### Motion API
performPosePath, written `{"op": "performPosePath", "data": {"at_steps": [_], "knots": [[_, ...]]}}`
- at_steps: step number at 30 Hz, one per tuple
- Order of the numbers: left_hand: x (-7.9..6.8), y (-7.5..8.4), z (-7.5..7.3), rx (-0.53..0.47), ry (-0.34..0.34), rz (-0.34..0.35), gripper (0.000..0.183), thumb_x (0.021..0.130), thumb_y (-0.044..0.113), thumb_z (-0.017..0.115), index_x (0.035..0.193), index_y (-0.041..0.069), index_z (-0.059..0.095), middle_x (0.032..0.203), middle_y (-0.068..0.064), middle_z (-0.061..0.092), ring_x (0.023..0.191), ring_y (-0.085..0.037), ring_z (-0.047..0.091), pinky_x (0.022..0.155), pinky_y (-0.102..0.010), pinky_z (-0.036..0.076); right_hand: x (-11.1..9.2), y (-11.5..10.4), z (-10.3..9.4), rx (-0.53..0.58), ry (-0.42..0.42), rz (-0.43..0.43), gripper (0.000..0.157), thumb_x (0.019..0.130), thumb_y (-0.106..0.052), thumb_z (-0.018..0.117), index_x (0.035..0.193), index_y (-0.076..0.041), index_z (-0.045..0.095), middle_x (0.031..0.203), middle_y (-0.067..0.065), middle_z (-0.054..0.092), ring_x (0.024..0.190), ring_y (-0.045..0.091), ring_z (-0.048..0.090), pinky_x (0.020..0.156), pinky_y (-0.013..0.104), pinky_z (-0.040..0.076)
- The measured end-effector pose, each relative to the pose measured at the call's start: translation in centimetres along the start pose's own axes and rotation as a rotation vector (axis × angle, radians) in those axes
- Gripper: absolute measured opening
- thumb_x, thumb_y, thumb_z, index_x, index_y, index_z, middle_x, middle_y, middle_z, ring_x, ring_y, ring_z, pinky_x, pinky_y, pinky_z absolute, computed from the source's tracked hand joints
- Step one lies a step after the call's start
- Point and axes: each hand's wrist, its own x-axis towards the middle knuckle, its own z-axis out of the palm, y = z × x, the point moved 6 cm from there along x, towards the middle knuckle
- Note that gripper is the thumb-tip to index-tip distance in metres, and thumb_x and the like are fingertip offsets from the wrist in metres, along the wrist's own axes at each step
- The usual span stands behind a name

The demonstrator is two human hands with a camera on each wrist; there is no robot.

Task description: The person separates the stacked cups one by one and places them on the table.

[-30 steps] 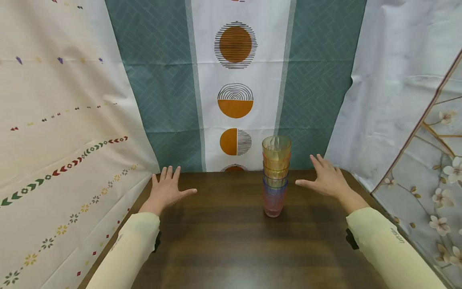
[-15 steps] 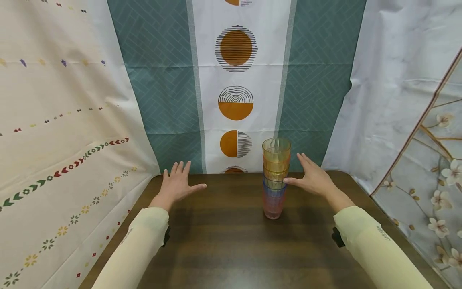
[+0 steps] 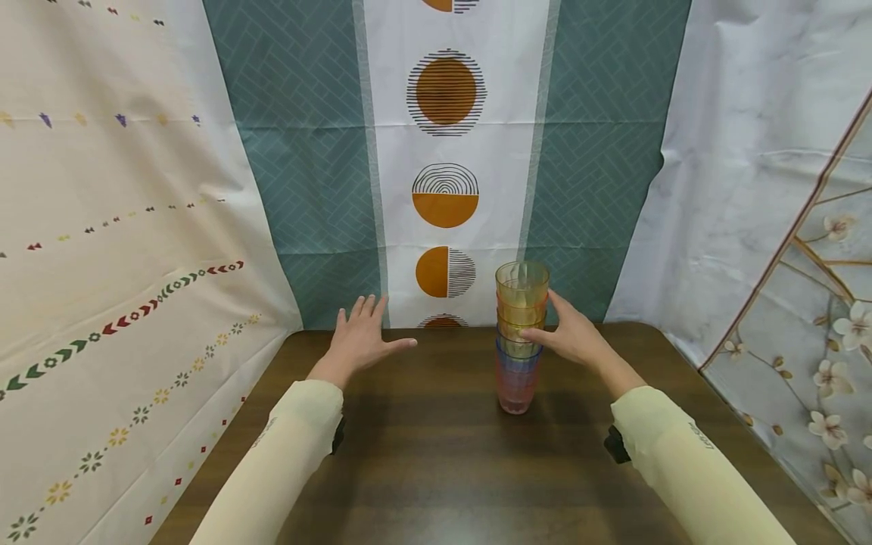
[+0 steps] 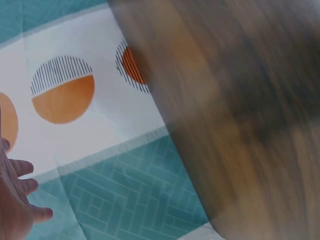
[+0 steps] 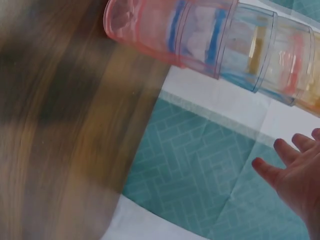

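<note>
A tall stack of nested clear tumblers [image 3: 515, 378] stands upright on the brown table, with yellow at the top, red, yellow and blue rims below, and pink at the base. My right hand [image 3: 575, 337] is at the right side of the stack's upper half. Its thumb passes in front of the cups in the head view; in the right wrist view the spread fingers [image 5: 287, 152] show a gap from the tumblers [image 5: 200, 42]. Whether the thumb touches is unclear. Left of the stack, my left hand [image 3: 361, 341] hovers with fingers spread, holding nothing.
The dark wooden table [image 3: 436, 469] ends at a patterned teal and white curtain [image 3: 313, 189] behind. A cream cloth [image 3: 136, 341] hangs at the left, and a white floral cloth [image 3: 770, 227] at the right.
Both hands have moved inward: the right one leftward up to the stack, the left one rightward and slightly farther forward. The tumblers have stayed in place.
</note>
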Motion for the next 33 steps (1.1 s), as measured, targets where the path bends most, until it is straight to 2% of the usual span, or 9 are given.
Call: {"op": "performPosePath", "data": {"at_steps": [6,11,16,20,28,33], "knots": [[0.6,1.8,0.1,0.005,0.005,0.038,0.116,0.076,0.088,0.047,0.160,0.014,0.015,0.162,-0.018,0.019,0.149,-0.038,0.013,0.115,-0.065,0.010,0.2,-0.3,0.5,0.099,0.030,0.007,0.098,0.083,-0.060,0.071,0.157,-0.015,0.024,0.149,0.020,0.043,0.137,0.043,0.039,0.105,0.063,0.035],[1.0,3.6,0.1,-0.036,0.008,0.054,0.112,0.079,0.085,0.049,0.160,0.015,0.017,0.163,-0.016,0.020,0.149,-0.037,0.015,0.115,-0.064,0.010,0.4,-0.3,0.8,0.158,0.056,0.022,0.092,0.083,-0.060,0.071,0.153,-0.015,0.031,0.144,0.017,0.049,0.134,0.040,0.043,0.105,0.061,0.036],[1.4,5.6,0.2,-0.124,0.018,0.052,0.109,0.080,0.082,0.052,0.160,0.015,0.019,0.162,-0.015,0.022,0.149,-0.037,0.017,0.116,-0.062,0.012,0.4,-0.5,0.9,0.200,0.067,0.016,0.086,0.086,-0.055,0.072,0.150,-0.012,0.035,0.138,0.018,0.053,0.128,0.038,0.048,0.103,0.059,0.039],[1.7,7.1,0.4,-0.222,0.026,0.052,0.108,0.080,0.081,0.054,0.160,0.016,0.019,0.162,-0.012,0.024,0.148,-0.034,0.021,0.116,-0.060,0.015,0.3,-0.7,0.9,0.226,0.060,0.018,0.082,0.087,-0.052,0.071,0.148,-0.009,0.037,0.138,0.020,0.053,0.128,0.039,0.049,0.104,0.059,0.039],[2.8,10.7,-0.1,-0.522,0.035,0.075,0.103,0.081,0.072,0.064,0.159,0.017,0.025,0.160,-0.004,0.031,0.145,-0.025,0.030,0.115,-0.049,0.028,0.0,-0.6,1.2,0.239,0.057,0.029,0.082,0.089,-0.054,0.069,0.149,-0.010,0.035,0.142,0.019,0.050,0.130,0.040,0.047,0.104,0.061,0.038],[3.3,12.7,-0.5,-0.682,0.012,0.058,0.099,0.080,0.069,0.067,0.158,0.024,0.026,0.159,-0.001,0.032,0.144,-0.025,0.032,0.113,-0.050,0.032,0.1,-0.5,1.5,0.267,0.050,0.027,0.083,0.090,-0.054,0.067,0.150,-0.009,0.033,0.144,0.019,0.049,0.130,0.039,0.047,0.104,0.061,0.038]]}}
